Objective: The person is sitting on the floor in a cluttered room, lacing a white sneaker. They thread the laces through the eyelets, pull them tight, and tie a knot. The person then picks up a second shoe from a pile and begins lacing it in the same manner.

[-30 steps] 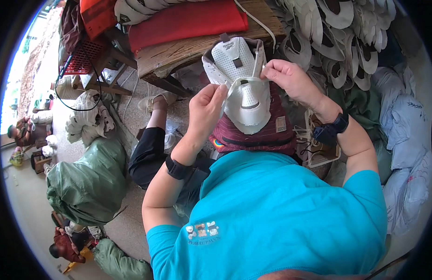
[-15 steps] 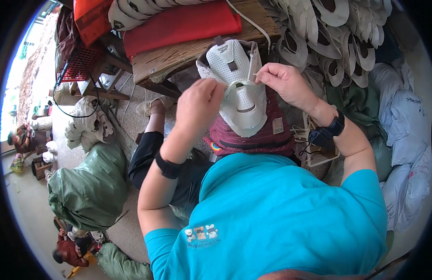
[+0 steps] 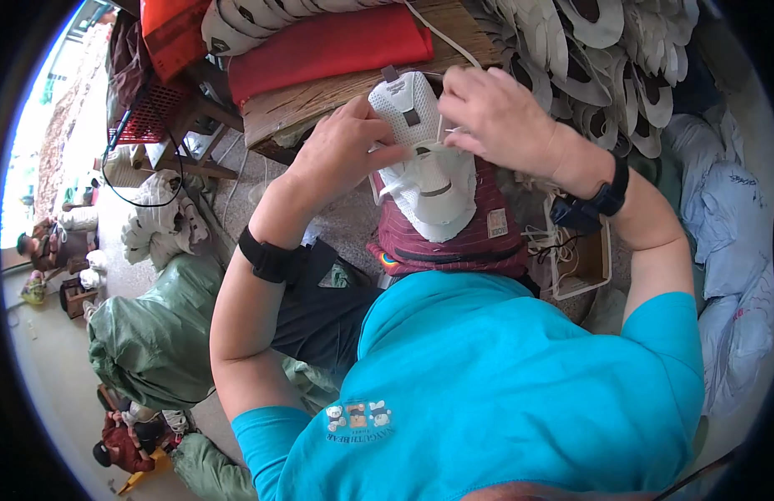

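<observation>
A white shoe upper with a perforated tongue lies over the maroon striped apron on my lap, its toe end toward me. My left hand is closed at the upper's left side, with fingers bent over its edge and a bit of white lace by the fingertips. On the opposite side, my right hand pinches white lace just above the eyelet area. Its fingers hide the upper's right flap. Most of the lace's path is covered by my hands.
Ahead stands a wooden bench bearing a red cloth roll and stacked white shoe parts. Many pale uppers hang at the far right. Pale sacks line the right; a green sack lies left. A white basket sits beside my lap.
Both hands have moved forward along the upper, the left also a little outward. The lace stretched between them across the eyelets earlier is now mostly hidden by my fingers.
</observation>
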{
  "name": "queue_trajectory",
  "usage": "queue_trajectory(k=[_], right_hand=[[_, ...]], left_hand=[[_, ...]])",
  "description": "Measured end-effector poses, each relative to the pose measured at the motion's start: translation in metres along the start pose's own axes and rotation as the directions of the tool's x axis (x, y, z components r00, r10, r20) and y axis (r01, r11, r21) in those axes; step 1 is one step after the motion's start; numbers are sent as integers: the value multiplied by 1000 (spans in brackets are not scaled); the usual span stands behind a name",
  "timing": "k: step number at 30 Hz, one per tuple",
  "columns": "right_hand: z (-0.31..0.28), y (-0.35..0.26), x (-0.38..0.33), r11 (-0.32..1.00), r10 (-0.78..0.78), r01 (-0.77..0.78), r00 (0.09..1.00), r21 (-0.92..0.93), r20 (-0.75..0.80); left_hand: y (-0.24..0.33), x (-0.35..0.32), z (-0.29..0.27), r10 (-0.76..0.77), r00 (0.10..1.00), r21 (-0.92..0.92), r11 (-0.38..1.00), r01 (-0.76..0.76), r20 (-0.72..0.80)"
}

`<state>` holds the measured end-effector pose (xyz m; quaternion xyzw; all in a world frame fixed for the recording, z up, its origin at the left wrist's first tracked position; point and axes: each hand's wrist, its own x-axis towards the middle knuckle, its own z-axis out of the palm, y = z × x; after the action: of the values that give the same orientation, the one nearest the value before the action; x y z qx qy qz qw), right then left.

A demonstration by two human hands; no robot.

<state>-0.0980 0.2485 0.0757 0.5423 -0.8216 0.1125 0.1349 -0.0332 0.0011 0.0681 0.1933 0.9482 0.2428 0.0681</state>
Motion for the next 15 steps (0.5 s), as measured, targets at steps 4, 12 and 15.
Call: queue_trajectory(k=[4,12,15], right_hand=[[-6,20,10,959,-111,59,978,276,178],[9,47,17,926,-237,144,941,349,240],[8,40,12,925,-75,-28,965,380,252]], left_hand=[[-10,5,19,-48,995,-125,991,37,-89],[11,11,38,-552,825,-842,497,212,-118],[39,15,29,-510,852,-939,337,72,-118]])
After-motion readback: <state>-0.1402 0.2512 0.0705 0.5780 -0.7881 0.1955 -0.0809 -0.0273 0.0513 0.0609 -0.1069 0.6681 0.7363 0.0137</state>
